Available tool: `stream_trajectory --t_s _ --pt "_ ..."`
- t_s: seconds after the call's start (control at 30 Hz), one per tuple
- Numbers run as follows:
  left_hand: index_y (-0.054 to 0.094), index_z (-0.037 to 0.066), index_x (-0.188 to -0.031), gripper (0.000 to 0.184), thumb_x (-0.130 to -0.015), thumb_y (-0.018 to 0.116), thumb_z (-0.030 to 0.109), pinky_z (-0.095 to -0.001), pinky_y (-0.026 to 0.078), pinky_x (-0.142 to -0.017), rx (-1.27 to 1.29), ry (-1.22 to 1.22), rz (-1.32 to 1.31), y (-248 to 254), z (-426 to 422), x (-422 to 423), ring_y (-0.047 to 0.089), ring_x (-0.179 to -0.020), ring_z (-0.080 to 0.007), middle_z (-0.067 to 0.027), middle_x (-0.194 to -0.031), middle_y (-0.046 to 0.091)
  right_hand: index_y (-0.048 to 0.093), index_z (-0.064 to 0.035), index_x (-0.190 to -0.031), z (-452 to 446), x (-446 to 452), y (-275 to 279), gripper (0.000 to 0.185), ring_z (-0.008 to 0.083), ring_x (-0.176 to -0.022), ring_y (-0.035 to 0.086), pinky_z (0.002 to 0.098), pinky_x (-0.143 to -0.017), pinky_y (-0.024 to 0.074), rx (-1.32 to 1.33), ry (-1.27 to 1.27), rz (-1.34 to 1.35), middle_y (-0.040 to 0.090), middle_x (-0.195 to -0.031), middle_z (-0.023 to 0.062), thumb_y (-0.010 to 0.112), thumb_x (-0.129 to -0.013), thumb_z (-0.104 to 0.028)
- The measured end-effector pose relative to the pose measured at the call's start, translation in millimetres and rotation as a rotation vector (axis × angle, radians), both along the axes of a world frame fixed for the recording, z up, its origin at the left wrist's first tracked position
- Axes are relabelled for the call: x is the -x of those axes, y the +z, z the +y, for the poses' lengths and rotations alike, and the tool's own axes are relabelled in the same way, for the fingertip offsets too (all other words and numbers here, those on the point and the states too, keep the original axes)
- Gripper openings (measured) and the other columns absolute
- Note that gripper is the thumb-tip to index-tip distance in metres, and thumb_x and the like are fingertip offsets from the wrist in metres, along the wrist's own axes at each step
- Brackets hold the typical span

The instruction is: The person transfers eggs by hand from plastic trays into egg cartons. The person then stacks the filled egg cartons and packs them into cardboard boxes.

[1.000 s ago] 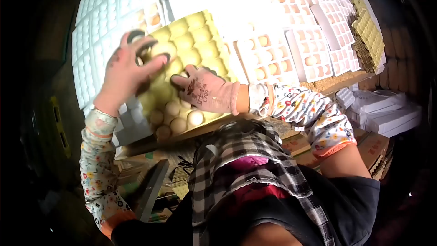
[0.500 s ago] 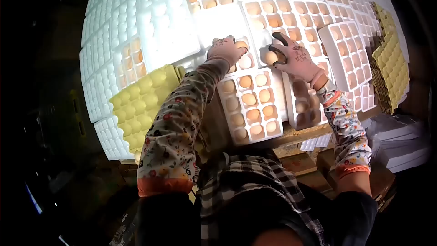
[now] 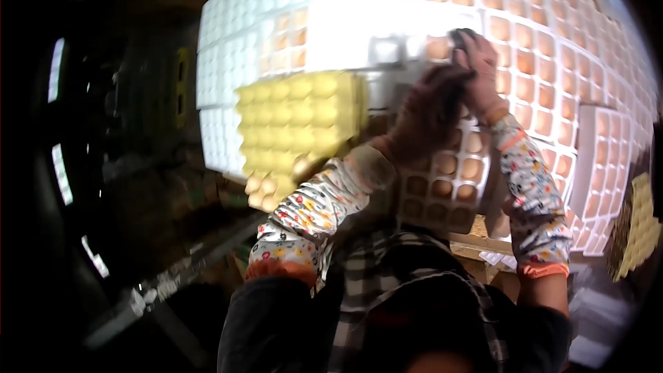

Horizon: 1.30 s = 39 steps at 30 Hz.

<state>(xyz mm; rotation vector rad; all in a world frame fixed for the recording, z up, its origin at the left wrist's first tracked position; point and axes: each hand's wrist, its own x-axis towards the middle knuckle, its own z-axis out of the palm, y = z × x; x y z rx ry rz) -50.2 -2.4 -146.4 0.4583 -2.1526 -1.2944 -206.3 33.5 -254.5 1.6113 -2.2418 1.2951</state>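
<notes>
My right hand [image 3: 483, 72], in a pink glove with dark fingertips, reaches over the white egg trays with its fingers bent. Just left of those fingertips sits a brown egg [image 3: 436, 48]; whether they touch it I cannot make out. My left hand [image 3: 431, 107] is dark and smeared by motion, overlapping the right hand's fingers from below. What it holds, if anything, is hidden. Beneath it, nearest my body, lies a white foam egg tray [image 3: 489, 166] with brown eggs in its pockets, partly in shadow.
A stack of yellow egg trays [image 3: 297, 107] lies to the left, with several eggs [image 3: 262, 192] by its near corner. White foam trays [image 3: 238, 24] cover the surface. A tilted white tray [image 3: 608, 159] and another yellow tray [image 3: 639, 228] are at the right.
The view has turned, moving the trays rightward in the picture. My left hand has drawn back from the egg it was at and now crosses beside my right hand, blurred.
</notes>
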Motion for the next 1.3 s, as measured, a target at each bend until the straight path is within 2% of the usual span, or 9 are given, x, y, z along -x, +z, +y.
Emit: stream_trajectory --t_s 0.23,0.4,0.63,0.8,0.9,0.93,1.07,1.2,1.3 --pt "0.059 0.004 -0.113 0.040 -0.075 0.071 0.007 -0.0419 0.045 -0.093 0.277 0.174 -0.357 60.2 51.0 -247.5 0.055 -0.105 -0.0307 -0.0139 -0.111 0.057 0.046 -0.0107 -0.136 24.6 -69.0 22.5 0.051 0.0330 -0.126 0.043 0.0478 -0.109 0.0271 -0.433 -0.074 0.308 0.046 -0.137 0.0168 0.058 -0.088 -0.024" --pt "0.058 0.007 -0.124 0.051 -0.076 0.075 0.014 -0.0400 0.044 -0.097 0.357 0.375 -0.815 77.7 -47.8 -390.1 0.051 -0.115 -0.0337 -0.0139 -0.124 0.055 0.059 -0.0036 -0.121 23.9 -244.8 179.5 0.039 0.0338 -0.098 0.063 0.0372 -0.082 0.0524 -0.296 0.586 -0.806 0.065 -0.105 0.0158 0.065 -0.085 -0.017" --pt "0.063 0.007 -0.120 0.033 -0.087 0.063 0.006 -0.0327 0.054 -0.080 -0.272 0.285 -0.372 52.7 -88.2 -440.6 0.063 -0.099 -0.0214 -0.0109 -0.110 0.065 0.048 -0.0033 -0.131 -22.7 -393.7 129.2 0.051 0.0311 -0.083 0.063 0.0356 -0.070 0.0516 -0.404 0.671 0.108 0.059 -0.104 0.0146 0.061 -0.084 -0.019" --pt "0.062 0.002 -0.107 0.027 -0.081 0.065 -0.003 -0.0318 0.055 -0.080 0.401 0.290 -0.287 18.8 -121.2 -492.8 0.064 -0.094 -0.0235 -0.0117 -0.104 0.065 0.057 0.0015 -0.120 5.8 -359.8 160.6 0.032 0.0259 -0.101 0.064 0.0348 -0.089 0.0521 -0.301 0.482 -1.708 0.064 -0.110 0.0140 0.054 -0.094 -0.018" --pt "0.061 0.002 -0.110 0.033 -0.081 0.071 0.015 -0.0344 0.055 -0.078 -0.341 -0.058 -0.360 44.4 -99.4 -476.1 0.063 -0.092 -0.0248 -0.0160 -0.105 0.062 0.058 -0.0011 -0.116 24.6 -363.5 161.0 0.038 0.0268 -0.099 0.063 0.0343 -0.084 0.0537 -0.616 0.436 -0.769 0.058 -0.120 0.0157 0.068 -0.084 -0.018" --pt "0.062 0.006 -0.116 0.046 -0.078 0.075 0.029 -0.0398 0.050 -0.088 0.228 -0.037 -0.766 49.1 -85.1 -471.1 0.060 -0.105 -0.0292 -0.0225 -0.119 0.058 0.057 -0.0022 -0.116 26.3 -379.6 168.8 0.042 0.0283 -0.101 0.062 0.0354 -0.083 0.0542 -0.658 0.467 -0.674 0.056 -0.123 0.0165 0.071 -0.081 -0.020" --pt "0.062 0.006 -0.120 0.048 -0.078 0.073 0.027 -0.0384 0.050 -0.088 0.284 -0.063 -0.444 31.3 -94.9 -474.6 0.062 -0.102 -0.0299 -0.0197 -0.102 0.064 0.054 0.0014 -0.122 39.8 -402.7 150.3 0.052 0.0267 -0.101 0.062 0.0393 -0.099 0.0444 -0.728 0.426 0.214 0.058 -0.117 0.0199 0.070 -0.080 -0.025" --pt "0.056 0.002 -0.125 0.044 -0.082 0.063 0.005 -0.0302 0.051 -0.087 -1.152 -0.044 -0.113 71.2 -103.7 -469.7 0.059 -0.099 -0.0171 -0.0102 -0.113 0.062 0.052 0.0001 -0.126 55.6 -361.5 175.8 0.045 0.0137 -0.073 0.064 0.0228 -0.058 0.0528 -0.433 0.218 -1.447 0.066 -0.095 0.0104 0.064 -0.085 -0.013" --pt "0.061 0.007 -0.114 0.042 -0.079 0.074 0.026 -0.0343 0.049 -0.085 0.047 -0.172 -0.284 63.3 -94.1 -438.2 0.056 -0.096 -0.0224 -0.0108 -0.107 0.057 0.049 -0.0036 -0.129 50.7 -326.0 171.3 0.049 0.0139 -0.082 0.064 0.0248 -0.062 0.0530 -0.292 0.288 -1.272 0.062 -0.105 0.0103 0.067 -0.086 -0.015"
